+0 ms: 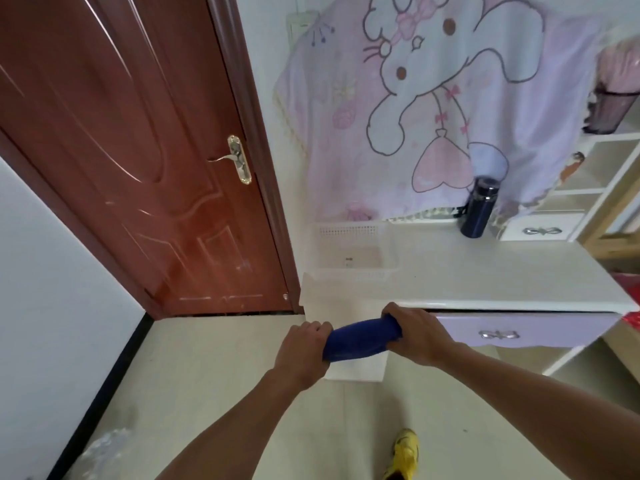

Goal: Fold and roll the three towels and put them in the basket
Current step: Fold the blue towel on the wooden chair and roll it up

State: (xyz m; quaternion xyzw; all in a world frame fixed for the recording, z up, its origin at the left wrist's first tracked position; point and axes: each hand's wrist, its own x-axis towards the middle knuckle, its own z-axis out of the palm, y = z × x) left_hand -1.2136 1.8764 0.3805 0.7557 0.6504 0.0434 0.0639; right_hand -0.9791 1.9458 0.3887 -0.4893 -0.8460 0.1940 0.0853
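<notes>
A dark blue towel point(360, 339), rolled into a tight cylinder, hangs in the air just in front of the white desk's near left corner. My left hand point(300, 348) grips its left end and my right hand point(417, 332) grips its right end. A white perforated plastic basket point(349, 233) stands on the desk top at the far left, beyond the roll; it looks empty apart from a small label on its floor. No other towel shows.
The white desk point(485, 271) has a lilac drawer point(526, 332) under its front edge. A dark blue bottle point(479, 209) stands at the back. A brown door point(156, 168) is at left. A pink cartoon blanket point(433, 98) hangs behind. A yellow shoe point(405, 452) is on the floor.
</notes>
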